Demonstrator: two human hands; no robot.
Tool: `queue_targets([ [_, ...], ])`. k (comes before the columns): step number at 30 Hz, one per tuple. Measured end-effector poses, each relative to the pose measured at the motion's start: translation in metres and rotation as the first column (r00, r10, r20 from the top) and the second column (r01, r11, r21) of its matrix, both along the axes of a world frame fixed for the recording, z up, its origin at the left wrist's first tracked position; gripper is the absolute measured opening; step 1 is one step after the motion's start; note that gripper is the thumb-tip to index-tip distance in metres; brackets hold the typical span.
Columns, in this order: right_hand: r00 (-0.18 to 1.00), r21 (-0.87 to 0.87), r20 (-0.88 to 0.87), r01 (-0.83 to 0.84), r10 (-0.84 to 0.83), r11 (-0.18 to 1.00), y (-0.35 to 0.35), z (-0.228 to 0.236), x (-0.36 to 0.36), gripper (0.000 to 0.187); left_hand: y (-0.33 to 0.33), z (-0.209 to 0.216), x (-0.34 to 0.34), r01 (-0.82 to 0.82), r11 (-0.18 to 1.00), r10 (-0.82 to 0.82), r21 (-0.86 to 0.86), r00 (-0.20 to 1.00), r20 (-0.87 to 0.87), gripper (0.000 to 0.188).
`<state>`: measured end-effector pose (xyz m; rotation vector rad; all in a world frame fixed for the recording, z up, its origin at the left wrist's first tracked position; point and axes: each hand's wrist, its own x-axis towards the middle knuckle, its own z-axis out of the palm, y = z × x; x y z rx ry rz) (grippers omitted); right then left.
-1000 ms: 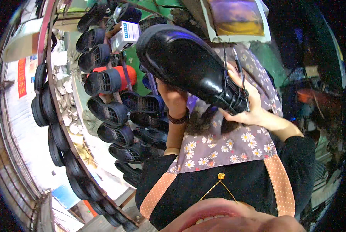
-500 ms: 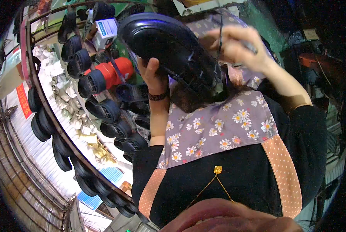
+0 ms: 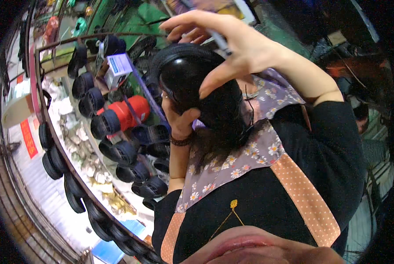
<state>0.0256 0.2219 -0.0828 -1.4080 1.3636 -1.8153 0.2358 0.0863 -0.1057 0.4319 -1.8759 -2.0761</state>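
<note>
A glossy black shoe [image 3: 179, 77] is held up in front of my apron, its rounded toe pointing away from me. My left hand [image 3: 179, 121] is closed on its left side, thumb against the upper; a beaded bracelet is on that wrist. My right hand [image 3: 245, 46] arches over the toe with fingers and thumb spread wide. A slim grey pen-like tool [image 3: 219, 41] is tucked in that hand; its tip is hard to make out. Dark cord [image 3: 250, 112] shows along the shoe's right edge. The shoe's near end is in deep shadow.
On my left a curved metal rack [image 3: 58, 132] carries several dark shoes [image 3: 91, 103]. A red bundle [image 3: 133, 110] and a small white box [image 3: 118, 68] are among them. Pale crumpled material [image 3: 80, 136] lies beyond. My floral apron [image 3: 245, 154] hangs below the shoe.
My right hand has swung up and left from beside the shoe to over its toe. The shoe has shifted slightly right and downward, and my view has tilted.
</note>
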Motion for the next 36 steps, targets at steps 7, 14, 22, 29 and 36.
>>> queue_targets([
  [7, 0.987, 0.133, -0.103, -0.106, 0.120, 0.985, 0.005, 0.010, -0.009, 0.077, 0.017, 0.015, -0.021, 0.052, 0.995, -0.056, 0.089, 0.997, 0.046, 0.087],
  [14, 0.999, 0.110, 0.027, -0.038, 0.035, 0.993, 0.027, -0.001, -0.016, 0.059, 0.009, -0.007, -0.049, 0.223, 0.973, -0.224, 0.062, 0.975, 0.004, 0.088],
  [22, 0.858, 0.243, 0.278, 0.372, -0.431, 0.896, 0.083, -0.002, -0.015, 0.062, -0.052, -0.188, 0.020, 0.232, 0.950, -0.294, 0.208, 0.888, 0.355, 0.094],
  [29, 0.158, 0.558, 0.700, 0.489, -0.697, 0.671, 0.136, -0.111, -0.019, 0.031, 0.011, -0.086, 0.006, 0.137, 0.585, -0.096, 0.799, 0.990, -0.100, 0.106],
  [36, -0.062, 0.559, 0.819, 0.309, -0.570, 0.769, 0.142, -0.151, 0.027, 0.030, 0.055, -0.034, -0.018, -0.190, 0.954, 0.171, 0.233, 0.980, 0.096, 0.078],
])
